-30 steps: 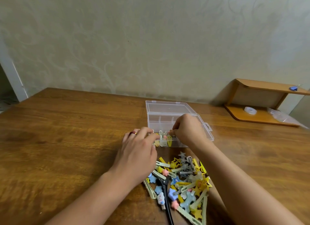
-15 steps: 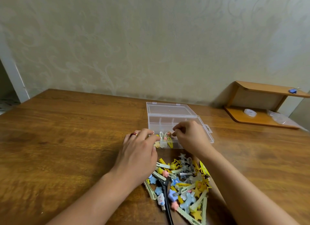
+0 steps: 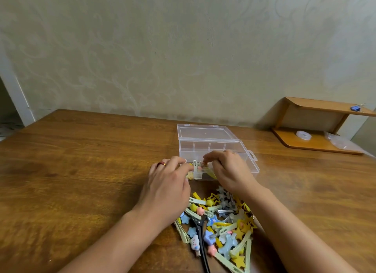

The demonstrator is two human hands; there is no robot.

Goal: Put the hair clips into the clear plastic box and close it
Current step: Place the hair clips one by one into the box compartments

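Note:
The clear plastic box (image 3: 247, 157) lies open on the wooden table, its lid (image 3: 203, 131) folded back toward the wall. Its near left compartments hold a few hair clips (image 3: 197, 166). My right hand (image 3: 230, 171) reaches over the box's near edge, fingertips pinched on a small clip above those compartments. My left hand (image 3: 168, 183) rests against the box's near left corner, fingers curled at its wall. A loose pile of hair clips (image 3: 221, 221), yellow, pale green, blue and pink, lies on the table between my forearms.
A black clip or handle (image 3: 200, 238) lies within the pile. A small wooden shelf (image 3: 317, 138) stands at the right against the wall, with a tape roll (image 3: 303, 134) and a plastic bag on it. The wall runs behind the table.
My right hand has shifted left and toward me along the box's near edge. The left hand stays at the box's corner. The camera has tilted slightly.

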